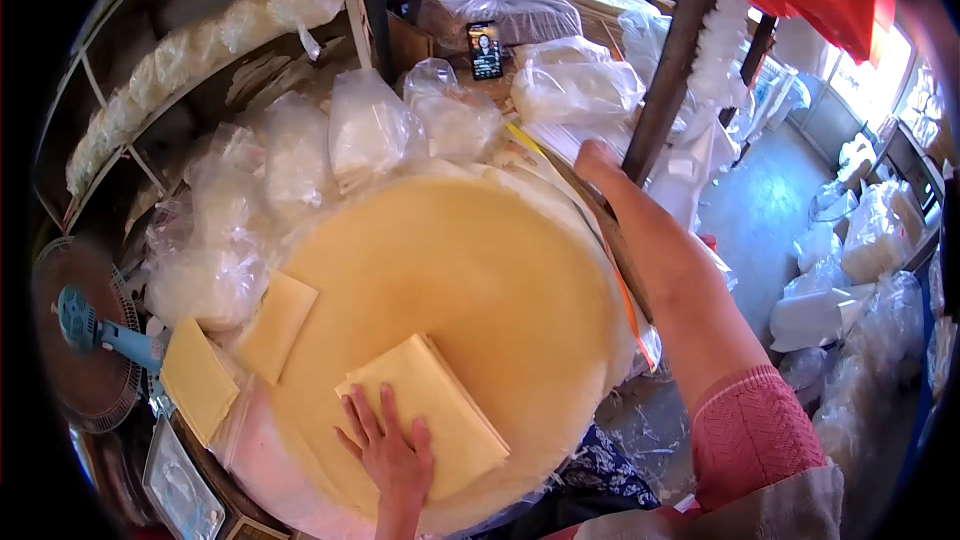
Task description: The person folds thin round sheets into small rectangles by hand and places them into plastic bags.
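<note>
My left hand [395, 455] lies flat with fingers spread on a folded square packet of thin yellow sheets [445, 410]. Beneath it is a wide, round stack of thin yellow sheets [490, 260], which look soft and floppy. My right arm stretches forward along the stack's right side. At its end, my right hand [597, 160] is by the table's far right edge, beside a dark upright post [672, 70]; its fingers are hidden, so any hold cannot be made out. Left of the round stack are a smaller folded yellow piece [280, 325] and another folded packet [200, 380].
Clear plastic bags of pale sheets [370, 130] line the stack's far left side. A lit phone [485, 50] stands upright behind it. A fan [90, 330] is at the left. More bagged goods [880, 230] lie on the right, past a bluish floor [755, 210].
</note>
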Available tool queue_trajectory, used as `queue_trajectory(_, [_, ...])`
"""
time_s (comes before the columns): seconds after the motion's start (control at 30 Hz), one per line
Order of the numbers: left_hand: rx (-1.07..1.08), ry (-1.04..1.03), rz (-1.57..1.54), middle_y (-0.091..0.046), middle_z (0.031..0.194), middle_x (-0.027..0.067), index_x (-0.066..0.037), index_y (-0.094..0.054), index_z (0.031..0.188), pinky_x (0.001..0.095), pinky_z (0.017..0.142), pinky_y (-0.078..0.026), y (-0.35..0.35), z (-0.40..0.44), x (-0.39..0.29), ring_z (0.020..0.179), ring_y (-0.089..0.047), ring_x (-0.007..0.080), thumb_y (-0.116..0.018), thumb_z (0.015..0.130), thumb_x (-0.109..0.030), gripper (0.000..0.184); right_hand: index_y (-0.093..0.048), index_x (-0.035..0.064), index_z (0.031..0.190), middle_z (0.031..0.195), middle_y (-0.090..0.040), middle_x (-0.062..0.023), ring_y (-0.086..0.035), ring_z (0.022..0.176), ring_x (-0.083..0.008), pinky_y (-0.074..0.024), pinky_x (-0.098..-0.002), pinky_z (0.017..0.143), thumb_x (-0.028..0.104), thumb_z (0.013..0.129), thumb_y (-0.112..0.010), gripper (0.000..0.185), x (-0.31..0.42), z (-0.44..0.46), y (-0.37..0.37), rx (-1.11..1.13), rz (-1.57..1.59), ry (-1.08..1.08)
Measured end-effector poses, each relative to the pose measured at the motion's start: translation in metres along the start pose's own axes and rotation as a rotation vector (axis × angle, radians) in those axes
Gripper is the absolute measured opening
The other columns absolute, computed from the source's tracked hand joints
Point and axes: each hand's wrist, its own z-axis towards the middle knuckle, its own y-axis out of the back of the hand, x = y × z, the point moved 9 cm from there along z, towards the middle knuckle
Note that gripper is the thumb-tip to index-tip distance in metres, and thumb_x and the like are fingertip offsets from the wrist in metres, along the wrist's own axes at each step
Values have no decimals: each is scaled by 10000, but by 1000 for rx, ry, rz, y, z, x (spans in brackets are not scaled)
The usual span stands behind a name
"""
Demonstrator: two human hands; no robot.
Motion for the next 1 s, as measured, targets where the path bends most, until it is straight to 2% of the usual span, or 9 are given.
queue_trajectory(0.03, [-6,-8,2,-206,1504,196,-105,-392,1395,619,1072,-73,-2,1,1,1394,-163,392,-493,893,-364,574,-612,-13,1100,1071,-616,-229,-593,1005,-380,-473,-439,855,103,837,-459,326,2,7,-7,87,-22,33])
queue_trajectory(0.13, [-7,-20,-23,-209,1501,204,-102,-394,1392,630,1064,-77,-4,1,0,1389,-167,404,-487,897,-379,575,-692,40,873,972,-663,-194,-641,947,-346,-521,-455,763,88,824,-483,221,9,-1,22,-208,-71,103])
queue_trajectory(0.4, [-30,-7,-49,-212,1507,172,-142,-392,1398,608,1080,-82,-2,-4,4,1397,-160,378,-498,890,-360,562,-668,78,834,886,-658,-173,-629,855,-363,-487,-455,738,241,804,-593,182,29,7,82,-372,34,274])
queue_trajectory(0.53, [-37,-2,-61,-194,1514,166,-160,-379,1406,632,1068,-77,-4,-4,7,1403,-148,368,-500,890,-382,575,-677,71,861,820,-657,-177,-643,775,-344,-508,-407,705,157,818,-551,159,74,-41,133,-420,250,459])
queue_trajectory(0.7, [-20,-7,-67,-162,1522,165,-164,-327,1431,652,1060,-65,-11,-6,10,1416,-108,346,-497,886,-414,623,-626,47,990,758,-679,-101,-658,710,-205,-508,-339,705,106,824,-542,195,142,-143,122,249,903,653])
queue_trajectory(0.77, [-1,-4,-60,-154,1523,165,-165,-284,1449,663,1057,-57,-11,-8,13,1417,-98,343,-496,878,-449,672,-578,33,1129,815,-687,-91,-662,744,-143,-520,-283,722,79,895,-493,254,172,-239,154,368,693,860])
queue_trajectory(0.87, [228,40,-162,-138,1530,158,-144,-205,1472,578,1102,-97,14,1,18,1423,-91,312,-628,818,-405,821,-536,-14,1164,826,-682,-95,-665,788,-160,-512,-289,758,91,888,-494,298,188,-320,151,703,807,888])
queue_trajectory(0.97, [-174,-298,-961,-86,1540,156,-94,-119,1482,446,1137,-121,133,2,0,1431,-48,247,-781,700,-265,1038,-470,-32,1243,964,-658,-127,-659,855,-197,-516,-323,831,87,935,-472,330,189,-379,147,1100,984,801])
queue_trajectory(1.0, [-294,-278,-1243,-367,1424,158,-13,-290,1412,326,1064,-311,158,-3,-2,1337,-321,214,-828,639,-122,947,-462,-34,1250,991,-650,-133,-658,859,-208,-518,-338,842,97,942,-472,334,187,-395,147,1236,1072,749])
